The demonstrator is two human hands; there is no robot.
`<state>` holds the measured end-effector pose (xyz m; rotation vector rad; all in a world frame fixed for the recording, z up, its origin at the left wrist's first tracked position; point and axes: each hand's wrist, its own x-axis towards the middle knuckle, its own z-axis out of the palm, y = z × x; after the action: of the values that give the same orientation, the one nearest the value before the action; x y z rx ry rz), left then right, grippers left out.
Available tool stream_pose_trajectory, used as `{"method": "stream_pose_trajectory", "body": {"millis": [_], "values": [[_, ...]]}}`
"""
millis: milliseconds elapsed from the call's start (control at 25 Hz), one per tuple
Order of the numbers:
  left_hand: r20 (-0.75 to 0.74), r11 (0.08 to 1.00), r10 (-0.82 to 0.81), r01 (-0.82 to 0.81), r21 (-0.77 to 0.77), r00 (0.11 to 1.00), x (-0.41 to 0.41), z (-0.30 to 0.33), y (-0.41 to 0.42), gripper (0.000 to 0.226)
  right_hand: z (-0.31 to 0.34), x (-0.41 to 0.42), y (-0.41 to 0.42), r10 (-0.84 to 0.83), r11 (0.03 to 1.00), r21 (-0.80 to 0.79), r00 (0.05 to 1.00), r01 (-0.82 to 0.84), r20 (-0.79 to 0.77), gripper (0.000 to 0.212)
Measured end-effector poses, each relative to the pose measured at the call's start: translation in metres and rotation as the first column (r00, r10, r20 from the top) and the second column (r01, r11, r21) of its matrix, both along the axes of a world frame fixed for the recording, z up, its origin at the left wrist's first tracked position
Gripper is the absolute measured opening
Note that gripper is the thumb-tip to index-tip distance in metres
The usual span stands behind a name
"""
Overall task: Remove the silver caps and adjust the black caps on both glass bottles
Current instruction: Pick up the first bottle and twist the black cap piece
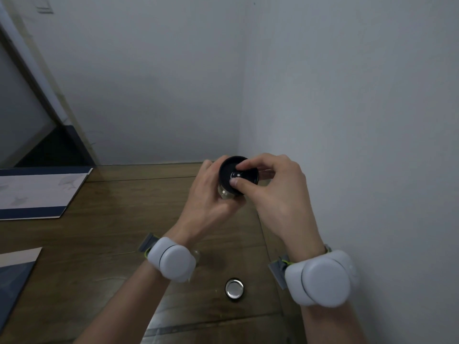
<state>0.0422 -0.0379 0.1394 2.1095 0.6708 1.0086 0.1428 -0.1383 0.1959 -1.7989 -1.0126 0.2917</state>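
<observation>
My left hand (207, 194) wraps around a glass bottle (224, 193) held up above the table's far right corner; only a bit of its neck shows. On the bottle sits a round black cap (227, 167). My right hand (270, 184) pinches the small shiny knob at the centre of that cap with thumb and forefinger. A silver cap (234, 289) lies loose on the wooden table (111, 232), near the front right. A second glass bottle (196, 254) is mostly hidden behind my left wrist band.
White walls meet in a corner right behind the hands, and the right wall runs close along the table's edge. A blue and white booklet (39, 192) lies at the far left, another paper (15, 274) at the near left.
</observation>
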Motion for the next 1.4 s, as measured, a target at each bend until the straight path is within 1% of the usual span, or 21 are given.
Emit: {"method": "stream_pose_trajectory", "body": {"millis": [80, 240, 360, 440, 560, 640, 720, 840, 1040, 1200, 1320, 1400], "values": [[0.022, 1.0, 0.023, -0.024, 0.018, 0.999, 0.003, 0.002, -0.001, 0.038, -0.003, -0.005, 0.002, -0.057, 0.997, 0.044, 0.998, 0.057, -0.01, 0.02], [0.065, 0.998, 0.05, -0.052, 0.034, 0.997, 0.006, 0.005, -0.004, 0.048, -0.009, -0.015, 0.007, -0.151, 0.98, 0.13, 0.988, 0.153, -0.027, 0.02], [0.077, 0.997, 0.063, -0.065, 0.027, 0.995, 0.008, 0.004, -0.005, 0.046, -0.013, -0.02, 0.009, -0.199, 0.965, 0.169, 0.98, 0.2, -0.024, 0.02], [0.082, 0.997, 0.074, -0.075, 0.004, 0.994, 0.008, 0.002, -0.004, 0.043, -0.014, -0.02, 0.009, -0.195, 0.967, 0.167, 0.981, 0.192, 0.001, 0.02], [0.084, 0.998, 0.069, -0.07, 0.003, 0.994, 0.006, 0.0, -0.002, 0.045, -0.015, -0.015, 0.007, -0.158, 0.982, 0.121, 0.98, 0.143, 0.118, 0.019], [0.099, 0.998, 0.067, -0.067, -0.003, 0.993, 0.005, 0.0, -0.001, 0.039, -0.015, -0.013, 0.003, -0.169, 0.983, 0.104, 0.966, 0.151, 0.197, 0.018], [0.105, 0.997, 0.08, -0.081, 0.006, 0.991, 0.005, 0.001, 0.002, 0.036, -0.015, -0.012, 0.002, -0.184, 0.98, 0.114, 0.953, 0.161, 0.24, 0.017], [0.077, 0.995, 0.094, -0.097, 0.034, 0.993, 0.004, 0.0, 0.005, 0.041, -0.014, -0.014, 0.002, -0.165, 0.983, 0.125, 0.955, 0.138, 0.248, 0.015], [0.074, 0.993, 0.104, -0.107, 0.043, 0.992, 0.002, 0.002, 0.001, 0.049, -0.013, -0.011, 0.003, -0.136, 0.986, 0.129, 0.96, 0.107, 0.245, 0.014], [0.047, 0.991, 0.119, -0.122, 0.056, 0.992, 0.001, 0.005, 0.0, 0.049, -0.011, -0.008, 0.003, -0.119, 0.989, 0.119, 0.946, 0.086, 0.303, 0.016], [0.036, 0.988, 0.133, -0.135, 0.075, 0.991, 0.002, 0.006, 0.0, 0.046, -0.01, -0.007, 0.003, -0.112, 0.988, 0.136, 0.951, 0.075, 0.289, 0.016], [0.042, 0.988, 0.137, -0.14, 0.072, 0.99, 0.004, 0.007, -0.001, 0.049, -0.011, -0.008, 0.004, -0.132, 0.986, 0.142, 0.947, 0.093, 0.292, 0.017]]}}
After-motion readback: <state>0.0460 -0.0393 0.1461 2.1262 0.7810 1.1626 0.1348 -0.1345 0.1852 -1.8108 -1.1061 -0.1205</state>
